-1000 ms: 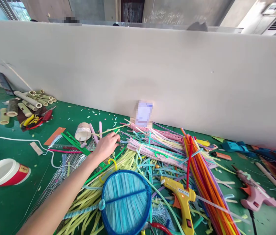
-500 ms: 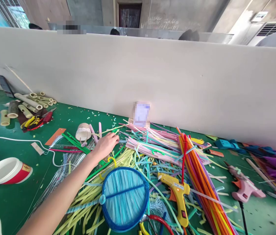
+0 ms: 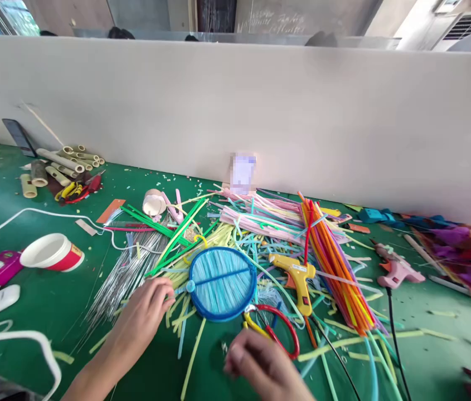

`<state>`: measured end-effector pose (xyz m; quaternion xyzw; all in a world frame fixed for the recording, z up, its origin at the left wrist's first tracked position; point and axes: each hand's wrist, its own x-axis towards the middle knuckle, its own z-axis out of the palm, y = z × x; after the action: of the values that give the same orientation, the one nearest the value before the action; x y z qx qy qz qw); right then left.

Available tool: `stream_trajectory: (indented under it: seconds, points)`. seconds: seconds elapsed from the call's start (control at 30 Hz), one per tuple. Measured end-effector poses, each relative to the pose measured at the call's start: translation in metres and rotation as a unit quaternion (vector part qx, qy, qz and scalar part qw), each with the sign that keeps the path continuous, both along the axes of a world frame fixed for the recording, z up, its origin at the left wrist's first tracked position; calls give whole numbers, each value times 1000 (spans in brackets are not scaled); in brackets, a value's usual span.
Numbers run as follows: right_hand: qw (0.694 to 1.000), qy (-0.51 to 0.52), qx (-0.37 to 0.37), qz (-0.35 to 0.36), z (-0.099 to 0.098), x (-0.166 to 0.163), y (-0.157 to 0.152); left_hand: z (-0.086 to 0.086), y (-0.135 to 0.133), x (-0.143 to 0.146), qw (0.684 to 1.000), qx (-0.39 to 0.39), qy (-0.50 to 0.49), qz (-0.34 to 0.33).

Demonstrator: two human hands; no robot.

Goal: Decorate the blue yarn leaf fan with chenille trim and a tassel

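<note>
Fan (image 3: pixel 222 284), round and flat, lies on the green worktop (image 3: pixel 448 345), with pale blue fuzzy strands filling a thick dark blue rim and a darker rib crossing them. Its short twisted handle (image 3: pixel 181 289) points toward the left hand (image 3: pixel 149 309) and disappears at the fingertips. That hand's grip is bent inward; I cannot tell whether it has closed on the handle. The right hand (image 3: pixel 262 365), blurred, curls its fingers just beside the pliers (image 3: pixel 289 329), whose handles are smooth red and yellow; whether its grip holds anything I cannot tell either.

Limp fuzzy yellow strips (image 3: pixel 174 277) spread around the fan, and thin shiny wires (image 3: pixel 124 284) fan out on the left. Beyond the fan stands a sheaf of soft pink strips, lying flat (image 3: pixel 268 223); a hard plastic yellow glue gun (image 3: pixel 300 278) rests to the right.

Half a second ago the left hand was reaching over the green strips (image 3: pixel 155 225) near the cup (image 3: pixel 154 204); now it has drawn back to the handle, and the right hand has come into view.
</note>
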<state>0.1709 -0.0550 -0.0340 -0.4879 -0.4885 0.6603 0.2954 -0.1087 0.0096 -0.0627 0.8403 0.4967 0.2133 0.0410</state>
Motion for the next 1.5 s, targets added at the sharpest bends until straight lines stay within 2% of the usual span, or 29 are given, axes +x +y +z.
stream_trajectory:
  seconds: [0.07,0.1,0.17,0.2,0.27,0.33,0.5,0.6,0.7,0.8,0.87,0.93,1.0,1.07,1.13,1.2,1.33,1.5]
  points:
    - [987,-112,71,-92,13,29,6,-3,-11,6,1000,13,-4,9]
    - [965,-177,106,-163,18,43,9,-4,-17,11,1000,18,-8,14]
    - [893,-317,139,-287,22,69,16,-5,-32,22,999,22,-24,28]
    - [852,-390,149,-317,21,80,19,-6,-40,29,998,24,-37,36]
    - [789,-489,174,-329,15,93,26,-9,-58,42,996,23,-69,47]
    - [758,-543,174,-316,5,95,35,-13,-72,55,993,21,-102,58]
    - [741,-606,133,-258,-15,80,61,-22,-82,81,979,16,-174,106]
    - [728,-620,126,-264,-20,76,70,-20,-84,86,971,-16,-211,109]
    - [720,-612,125,-301,-19,85,67,-12,-89,80,963,-75,-239,102]
    - [691,-609,127,-368,-11,98,56,-6,-94,71,948,-139,-271,90]
    - [668,-595,143,-423,-3,102,48,-5,-97,68,931,-196,-301,65]
    - [663,-561,181,-460,5,98,41,-7,-98,71,902,-260,-342,42]
    - [693,-528,232,-432,9,86,33,-9,-97,78,883,-282,-373,39]
    - [726,-510,295,-356,9,70,22,-10,-95,85,909,-228,-348,33]
    - [732,-513,355,-274,4,58,9,-9,-92,87,941,-121,-315,41]
    - [712,-536,397,-218,-4,51,-4,-7,-89,86,951,-66,-297,47]
    - [652,-570,461,-193,-14,53,-25,-3,-87,82,948,-69,-309,23]
    - [630,-572,498,-165,-9,56,-38,-1,-87,82,942,-89,-324,8]
